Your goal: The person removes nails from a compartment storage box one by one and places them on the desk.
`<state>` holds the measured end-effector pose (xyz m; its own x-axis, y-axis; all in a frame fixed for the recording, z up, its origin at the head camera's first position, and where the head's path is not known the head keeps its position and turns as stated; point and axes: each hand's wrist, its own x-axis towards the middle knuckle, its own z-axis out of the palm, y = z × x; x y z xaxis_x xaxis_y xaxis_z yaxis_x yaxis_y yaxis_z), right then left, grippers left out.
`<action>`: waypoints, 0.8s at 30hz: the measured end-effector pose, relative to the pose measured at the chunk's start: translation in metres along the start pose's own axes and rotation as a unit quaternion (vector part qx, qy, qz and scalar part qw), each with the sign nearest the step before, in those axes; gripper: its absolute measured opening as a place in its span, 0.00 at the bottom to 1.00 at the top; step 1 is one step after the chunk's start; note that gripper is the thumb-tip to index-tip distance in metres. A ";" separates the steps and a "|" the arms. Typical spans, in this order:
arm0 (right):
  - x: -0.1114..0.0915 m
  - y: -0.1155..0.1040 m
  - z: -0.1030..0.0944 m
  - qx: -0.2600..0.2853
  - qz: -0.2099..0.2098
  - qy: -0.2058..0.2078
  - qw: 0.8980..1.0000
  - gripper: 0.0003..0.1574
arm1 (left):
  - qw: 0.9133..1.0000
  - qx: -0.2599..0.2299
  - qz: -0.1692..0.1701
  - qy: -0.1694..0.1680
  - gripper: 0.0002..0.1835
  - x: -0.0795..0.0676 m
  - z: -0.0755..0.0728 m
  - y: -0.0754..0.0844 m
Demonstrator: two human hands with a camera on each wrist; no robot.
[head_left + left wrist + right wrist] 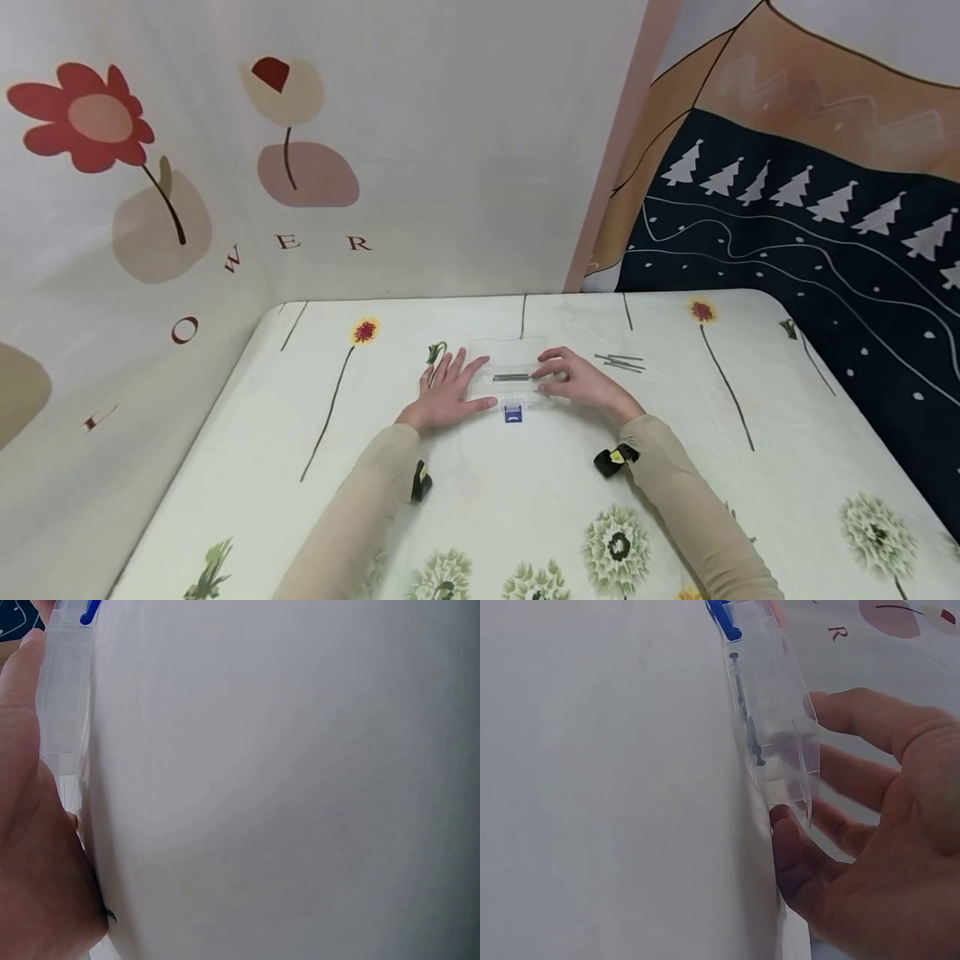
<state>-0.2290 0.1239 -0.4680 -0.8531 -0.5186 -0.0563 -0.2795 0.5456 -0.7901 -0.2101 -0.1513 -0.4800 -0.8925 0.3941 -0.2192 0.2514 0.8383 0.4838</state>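
A clear plastic box (521, 393) with a blue latch (513, 413) at its front lies between the two hands. Several grey nails (512, 377) lie side by side in it; the right wrist view shows two nail heads through its wall. My left hand (447, 396) is spread at the box's left end, fingers straight, thumb along the near side. My right hand (581, 382) grips the right end, thumb at the near corner and fingers curved behind the clear plastic (772, 697). In the left wrist view the thumb (21, 679) overlaps the box's edge.
Several loose nails (621, 363) lie on the flower-printed cloth (525, 475) to the right of the right hand. Printed fabric walls (465, 150) rise behind and at the left. A black wrist camera (617, 459) sits on the right sleeve, another (422, 482) on the left.
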 end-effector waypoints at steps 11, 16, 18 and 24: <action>0.001 -0.001 0.000 -0.004 -0.008 -0.007 1.000 0.18 | 1.000 0.007 -0.001 0.002 0.44 -0.001 0.000 0.001; 0.002 -0.004 0.000 -0.011 -0.018 -0.015 1.000 0.15 | 1.000 0.009 -0.001 0.008 0.43 -0.003 -0.002 0.003; 0.002 -0.005 0.001 -0.011 -0.010 -0.016 1.000 0.12 | 1.000 0.010 0.000 0.010 0.43 -0.003 -0.003 0.003; 0.003 -0.006 0.004 -0.023 0.008 -0.020 1.000 0.09 | 1.000 0.002 -0.001 0.004 0.44 -0.003 -0.001 0.003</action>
<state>-0.2284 0.1166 -0.4661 -0.8395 -0.5351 -0.0943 -0.2863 0.5832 -0.7602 -0.2073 -0.1508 -0.4770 -0.8959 0.3901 -0.2127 0.2519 0.8403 0.4800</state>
